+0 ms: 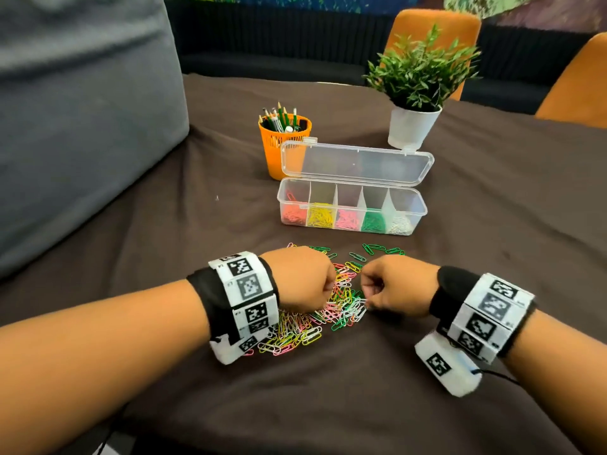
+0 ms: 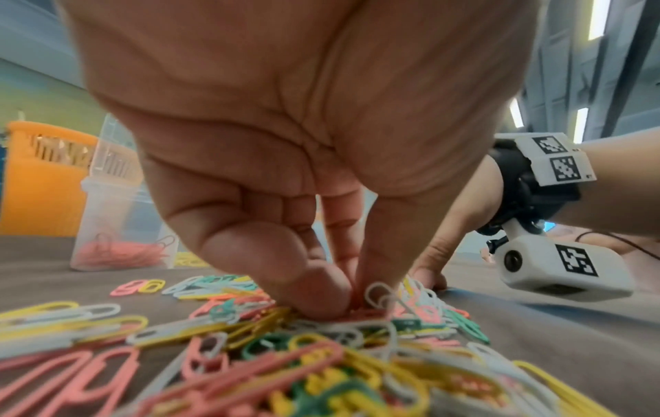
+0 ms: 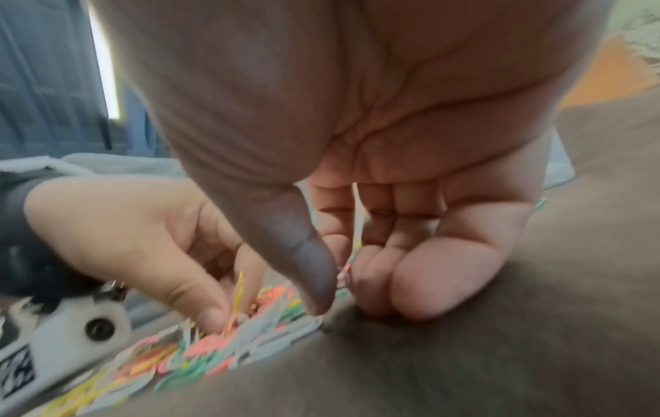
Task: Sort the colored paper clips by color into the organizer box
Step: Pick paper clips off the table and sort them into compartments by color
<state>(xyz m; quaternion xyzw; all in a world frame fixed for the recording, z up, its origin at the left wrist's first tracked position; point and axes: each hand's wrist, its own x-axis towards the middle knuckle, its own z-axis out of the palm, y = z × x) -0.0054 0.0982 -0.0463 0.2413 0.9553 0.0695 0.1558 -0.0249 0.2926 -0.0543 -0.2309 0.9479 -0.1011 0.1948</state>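
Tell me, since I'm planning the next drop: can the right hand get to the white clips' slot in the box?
Probably yes: the lid stands open behind the box, and nothing lies between the right hand and that rightmost slot.

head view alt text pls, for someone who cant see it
Two hands, left hand and right hand, pick at a pile of mixed colored paper clips on a dark brown tablecloth. Behind the pile, an open clear organizer box holds clips sorted by color, with an orange pencil cup and potted plant behind it.
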